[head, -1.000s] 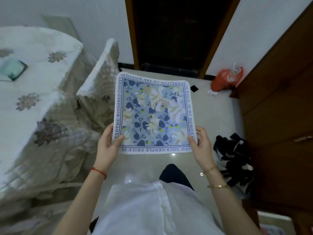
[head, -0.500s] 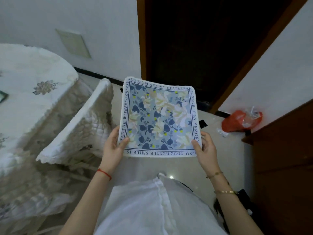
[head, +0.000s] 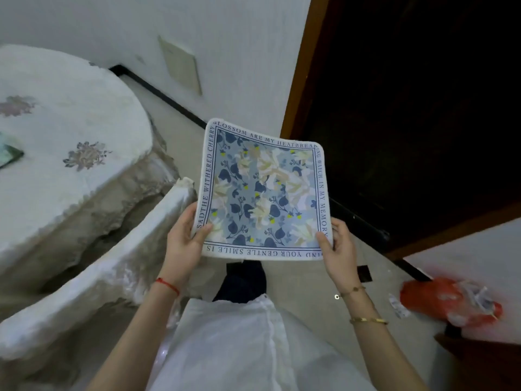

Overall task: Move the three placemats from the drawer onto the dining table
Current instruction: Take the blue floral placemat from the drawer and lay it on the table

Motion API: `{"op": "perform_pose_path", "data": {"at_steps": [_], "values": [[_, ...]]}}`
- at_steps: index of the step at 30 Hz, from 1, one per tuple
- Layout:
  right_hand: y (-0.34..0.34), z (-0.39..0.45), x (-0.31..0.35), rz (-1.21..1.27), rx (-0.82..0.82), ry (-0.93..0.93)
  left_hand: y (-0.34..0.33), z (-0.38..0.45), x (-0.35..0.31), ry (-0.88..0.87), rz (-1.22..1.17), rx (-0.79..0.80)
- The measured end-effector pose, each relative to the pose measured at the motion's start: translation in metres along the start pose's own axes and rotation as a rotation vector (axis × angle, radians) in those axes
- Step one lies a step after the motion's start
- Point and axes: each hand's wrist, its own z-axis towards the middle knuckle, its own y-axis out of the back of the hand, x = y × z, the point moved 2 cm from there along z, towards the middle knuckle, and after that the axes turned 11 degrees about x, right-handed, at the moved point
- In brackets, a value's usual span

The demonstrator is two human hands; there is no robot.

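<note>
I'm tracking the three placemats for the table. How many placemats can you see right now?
1. The placemat is held in the air in front of the person, left hand and right hand gripping its near corners. More could be stacked beneath it; none lies on the visible part of the table.

The fingers of the left hand [head: 183,238] and of the right hand [head: 337,245] lie behind the placemat [head: 263,193]; only the thumbs show on its face, so whether more mats are stacked beneath cannot be told. The border lettering is cut short at the mat's 1 o'clock corner, where it curls. At 9 o'clock the dining table [head: 56,165] runs off the frame, and a dark green object [head: 8,155] on it is cropped and unidentifiable. At 4 o'clock an orange bag [head: 439,303] is smeared by blur. The doorway [head: 408,108] at 2 o'clock is too dark to read.
</note>
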Motion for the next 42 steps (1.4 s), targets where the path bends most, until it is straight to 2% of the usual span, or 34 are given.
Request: {"op": "perform_pose_path", "data": {"at_steps": [7,12,19,26,30,37,42], "values": [[-0.016,0.195,0.054,-0.081,0.151,0.066,0.030,0.139,-0.021,0.017,-0.026,-0.231],[-0.045,0.302,0.081,-0.104,0.283,0.082,0.058,0.204,-0.031,0.086,0.027,-0.350],[-0.111,0.440,0.101,-0.151,0.538,0.146,0.093,0.273,-0.011,0.126,-0.013,-0.586],[-0.183,0.584,0.133,-0.231,0.784,0.232,0.111,0.355,0.001,0.155,-0.158,-0.864],[-0.240,0.664,0.161,-0.263,0.973,0.289,0.123,0.400,0.001,0.161,-0.191,-1.072],[-0.348,0.719,0.197,-0.293,1.282,0.341,0.148,0.427,-0.005,0.191,-0.245,-1.400],[-0.408,0.708,0.198,-0.319,1.471,0.329,0.171,0.402,-0.003,0.221,-0.238,-1.507]]}}
